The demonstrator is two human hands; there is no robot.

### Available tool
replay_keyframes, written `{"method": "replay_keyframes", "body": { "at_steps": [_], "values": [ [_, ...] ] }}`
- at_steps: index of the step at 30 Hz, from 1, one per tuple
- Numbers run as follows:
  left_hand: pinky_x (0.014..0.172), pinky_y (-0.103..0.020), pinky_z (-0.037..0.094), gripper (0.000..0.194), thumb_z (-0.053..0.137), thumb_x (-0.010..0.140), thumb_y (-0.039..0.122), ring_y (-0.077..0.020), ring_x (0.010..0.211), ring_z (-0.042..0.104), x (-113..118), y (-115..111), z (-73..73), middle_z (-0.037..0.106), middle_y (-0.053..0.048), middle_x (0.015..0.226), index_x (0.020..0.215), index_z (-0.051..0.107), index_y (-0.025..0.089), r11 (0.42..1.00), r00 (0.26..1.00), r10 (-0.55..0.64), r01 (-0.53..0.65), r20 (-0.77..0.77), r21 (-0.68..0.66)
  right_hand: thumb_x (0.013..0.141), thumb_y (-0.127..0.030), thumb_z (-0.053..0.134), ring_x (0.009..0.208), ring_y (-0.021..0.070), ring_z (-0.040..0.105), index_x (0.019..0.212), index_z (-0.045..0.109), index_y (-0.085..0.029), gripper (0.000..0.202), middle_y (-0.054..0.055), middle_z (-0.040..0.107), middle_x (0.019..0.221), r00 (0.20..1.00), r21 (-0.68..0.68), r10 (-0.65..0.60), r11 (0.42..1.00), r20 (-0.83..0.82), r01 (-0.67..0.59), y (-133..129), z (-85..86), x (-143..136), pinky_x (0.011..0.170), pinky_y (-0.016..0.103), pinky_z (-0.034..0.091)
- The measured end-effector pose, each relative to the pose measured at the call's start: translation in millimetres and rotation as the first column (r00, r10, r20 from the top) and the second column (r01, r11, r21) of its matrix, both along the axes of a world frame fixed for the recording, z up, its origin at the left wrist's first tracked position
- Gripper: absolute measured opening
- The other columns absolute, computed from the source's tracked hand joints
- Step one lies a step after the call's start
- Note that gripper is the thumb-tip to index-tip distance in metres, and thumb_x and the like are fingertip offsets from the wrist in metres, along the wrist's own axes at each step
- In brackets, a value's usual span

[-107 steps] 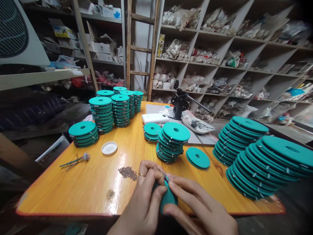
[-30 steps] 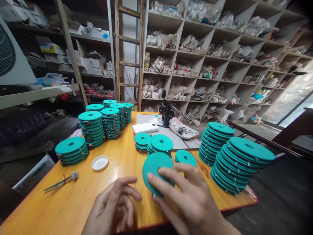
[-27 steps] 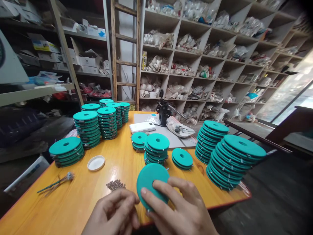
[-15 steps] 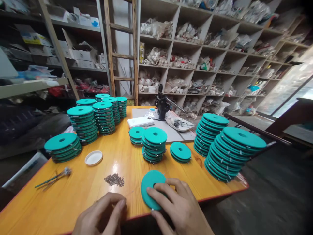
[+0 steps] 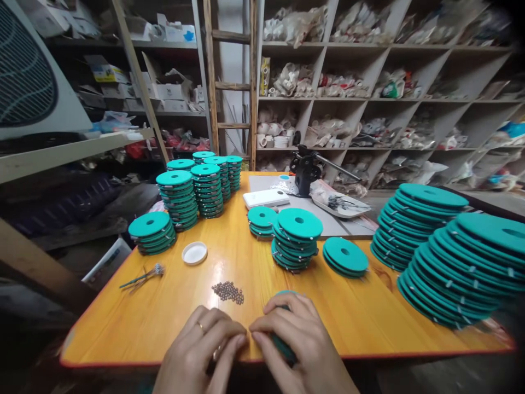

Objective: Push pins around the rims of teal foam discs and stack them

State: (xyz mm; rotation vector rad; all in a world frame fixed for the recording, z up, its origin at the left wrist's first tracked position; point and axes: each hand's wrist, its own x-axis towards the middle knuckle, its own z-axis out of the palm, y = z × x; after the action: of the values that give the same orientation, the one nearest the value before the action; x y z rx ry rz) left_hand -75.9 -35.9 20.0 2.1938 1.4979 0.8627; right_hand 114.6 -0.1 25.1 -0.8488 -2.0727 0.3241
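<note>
Grip pressed together, left hand (image 5: pixel 200 347) now closes beside right hand (image 5: pixel 301 339) pinching the disc (image 5: pixel 283 346), nearside of the beads (image 5: pixel 228 292): two-handed work, likely!

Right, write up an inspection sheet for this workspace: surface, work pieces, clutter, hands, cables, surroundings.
Surface: glossy wooden table, red edge.
Work pieces: partly hidden green disc; loose pile of brown beads; stacked discs at left, centre and right.
Clutter: white lid, bundle of thin strands, white device, black stand, white tray holding dark strands.
Hands: left hand, fingertips close together, anything pinched too small to tell; right hand grips the green disc, fingertips near the left's.
Cables: nothing seen for certain.
Surroundings: wooden ladder, shelves of bagged items behind.
</note>
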Motion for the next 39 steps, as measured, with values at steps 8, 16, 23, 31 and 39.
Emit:
{"method": "replay_keyframes", "body": {
  "at_steps": [8, 16, 23, 31, 39],
  "values": [
    [0.081, -0.042, 0.041, 0.019, 0.05, 0.092, 0.031, -0.0268, 0.089, 0.053, -22, 32, 2.0, 0.059, -0.007, 0.086, 0.083, 0.061, 0.018, 0.943, 0.943, 0.301, -0.317, -0.141, -0.107, 0.081, -0.008, 0.058, 0.076, 0.0163, 0.057, 0.078, 0.06, -0.021, 0.014, -0.002, 0.06, 0.069, 0.999, 0.016, -0.041, 0.999, -0.029, 0.042, 1, 0.8, 0, 0.068, 0.029, 0.043],
    [0.077, -0.041, 0.04, 0.014, 0.051, 0.085, 0.022, -0.0271, 0.086, 0.053, -11, 44, 5.9, 0.058, -0.006, 0.082, 0.076, 0.061, 0.018, 0.942, 0.945, 0.307, -0.319, -0.117, -0.106, 0.081, -0.008, 0.061, 0.078, 0.0156, 0.057, 0.079, 0.061, -0.022, 0.014, -0.003, 0.062, 0.07, 0.999, 0.024, -0.042, 0.999, -0.018, 0.043, 1, -1.0, 1, 0.068, 0.028, 0.044],
    [0.067, -0.036, 0.045, 0.016, 0.05, 0.085, 0.026, -0.0213, 0.071, 0.057, -4, 35, 6.2, 0.058, -0.004, 0.073, 0.072, 0.056, 0.018, 0.946, 0.95, 0.306, -0.297, 0.06, -0.131, 0.082, -0.008, 0.058, 0.073, 0.0145, 0.058, 0.078, 0.058, -0.02, 0.013, -0.003, 0.061, 0.07, 0.994, 0.017, -0.09, 0.996, -0.056, 0.092, 2, -0.9, -2, 0.067, 0.028, 0.043],
    [0.062, -0.026, 0.051, 0.023, 0.072, 0.076, 0.034, -0.0155, 0.062, 0.064, 30, 25, 18.1, 0.064, -0.002, 0.064, 0.072, 0.06, 0.014, 0.839, 0.637, 0.337, 0.132, 0.694, -0.529, 0.09, -0.013, 0.054, 0.071, 0.0131, 0.06, 0.085, 0.058, -0.021, 0.01, -0.001, 0.064, 0.076, 0.966, -0.063, -0.167, 0.985, -0.196, 0.158, 1, -13.8, -3, 0.067, 0.026, 0.045],
    [0.058, -0.017, 0.051, 0.02, 0.08, 0.071, 0.024, -0.0109, 0.06, 0.066, 26, 26, 15.4, 0.068, -0.001, 0.062, 0.069, 0.063, 0.013, 0.806, 0.492, 0.423, 0.18, 0.761, -0.564, 0.087, -0.008, 0.056, 0.072, 0.0128, 0.063, 0.088, 0.058, -0.02, 0.012, 0.0, 0.066, 0.079, 0.976, -0.003, -0.116, 0.993, -0.184, 0.117, 1, -4.7, 0, 0.069, 0.026, 0.049]
  ]
}}
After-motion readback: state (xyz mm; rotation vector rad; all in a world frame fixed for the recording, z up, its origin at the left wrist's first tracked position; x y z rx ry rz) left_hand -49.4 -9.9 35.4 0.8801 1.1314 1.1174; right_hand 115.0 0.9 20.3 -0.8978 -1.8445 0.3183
